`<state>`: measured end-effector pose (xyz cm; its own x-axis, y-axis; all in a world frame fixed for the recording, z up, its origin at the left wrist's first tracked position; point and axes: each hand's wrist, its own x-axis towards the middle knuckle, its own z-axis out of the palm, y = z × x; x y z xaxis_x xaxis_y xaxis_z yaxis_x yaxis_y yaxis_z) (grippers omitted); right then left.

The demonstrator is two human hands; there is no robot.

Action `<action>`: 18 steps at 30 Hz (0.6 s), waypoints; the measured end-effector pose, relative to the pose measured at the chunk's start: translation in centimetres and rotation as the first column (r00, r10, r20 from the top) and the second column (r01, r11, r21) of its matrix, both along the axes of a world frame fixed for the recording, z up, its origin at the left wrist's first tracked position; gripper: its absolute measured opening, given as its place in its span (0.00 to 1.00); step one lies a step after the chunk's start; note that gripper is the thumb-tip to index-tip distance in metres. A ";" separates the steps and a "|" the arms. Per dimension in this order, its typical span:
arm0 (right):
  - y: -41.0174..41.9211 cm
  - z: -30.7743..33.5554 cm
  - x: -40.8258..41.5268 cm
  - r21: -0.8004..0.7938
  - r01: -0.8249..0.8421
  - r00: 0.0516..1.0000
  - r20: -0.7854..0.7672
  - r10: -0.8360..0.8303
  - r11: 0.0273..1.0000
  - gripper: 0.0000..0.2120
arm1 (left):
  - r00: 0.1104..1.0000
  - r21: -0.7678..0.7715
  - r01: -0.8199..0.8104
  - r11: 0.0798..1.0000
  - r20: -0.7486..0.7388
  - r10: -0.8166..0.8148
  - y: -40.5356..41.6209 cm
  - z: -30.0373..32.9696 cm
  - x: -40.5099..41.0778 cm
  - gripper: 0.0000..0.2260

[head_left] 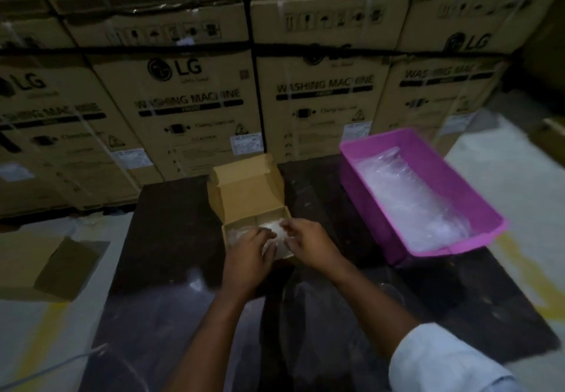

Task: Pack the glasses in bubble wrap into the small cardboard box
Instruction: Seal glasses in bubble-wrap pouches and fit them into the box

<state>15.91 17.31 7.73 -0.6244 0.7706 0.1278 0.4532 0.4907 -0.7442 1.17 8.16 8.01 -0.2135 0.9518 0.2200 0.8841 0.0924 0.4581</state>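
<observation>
A small cardboard box (244, 189) stands open on the dark table (171, 220), its lid tilted up at the back. Inside it lies a bundle of bubble wrap (270, 226), whitish and crumpled; whatever it wraps is hidden. My left hand (247, 254) covers the box's front half, fingers curled onto the bundle. My right hand (305, 241) comes in from the right and pinches the bundle's upper edge. Both hands are over the box's inside.
A pink plastic tub (428, 159) holding more bubble wrap (409, 195) sits on the table to the right. A flat piece of cardboard (46, 266) lies on the floor at left. Stacked large washing-machine cartons (195, 98) wall off the back.
</observation>
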 end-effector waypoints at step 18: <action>10.0 6.9 20.8 0.260 0.439 0.842 0.216 -0.495 0.860 0.16 | 0.904 -0.064 0.416 0.907 -0.081 -0.420 15.7 8.0 16.5 0.20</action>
